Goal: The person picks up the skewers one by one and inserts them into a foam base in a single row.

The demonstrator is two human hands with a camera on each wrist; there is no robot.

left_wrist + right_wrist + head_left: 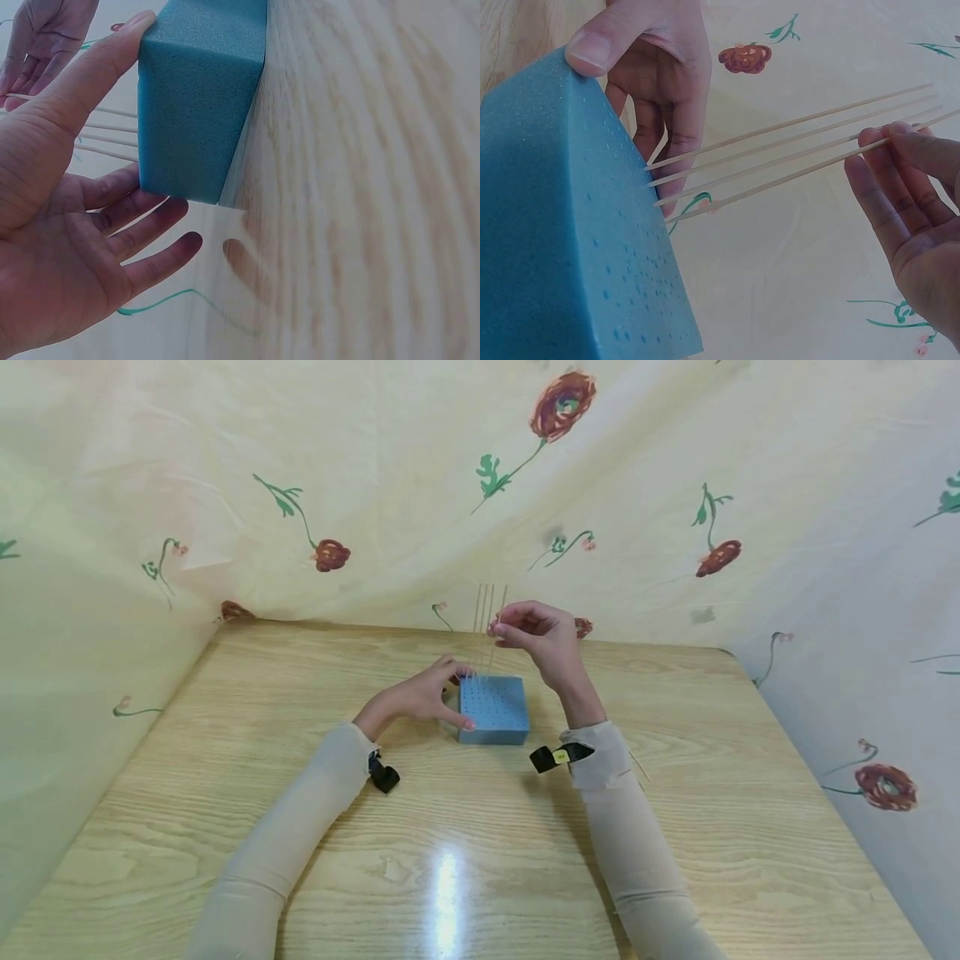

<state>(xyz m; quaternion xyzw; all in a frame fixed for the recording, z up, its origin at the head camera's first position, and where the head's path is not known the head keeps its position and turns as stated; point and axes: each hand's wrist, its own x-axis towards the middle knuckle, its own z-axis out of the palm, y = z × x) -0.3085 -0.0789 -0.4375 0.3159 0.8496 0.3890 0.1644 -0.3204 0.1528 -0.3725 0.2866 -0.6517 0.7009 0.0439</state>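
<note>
A blue foam block (495, 706) dotted with small holes sits on the table. My left hand (420, 693) holds it at its left side, thumb on the near corner and fingertips at the far corner. Several thin wooden skewers (780, 140) stand in a row along the block's far edge. Above that edge, my right hand (551, 639) pinches one skewer (780, 181) between thumb and fingertips, partway up its length. This skewer's lower end meets the block's holed face at the end of the row, leaning slightly away from the others.
Another thin stick (640, 767) lies on the wooden table (360, 877), partly hidden by the right forearm. A flowered cloth (420, 485) hangs behind the table and along its sides. Black cameras are strapped to both wrists.
</note>
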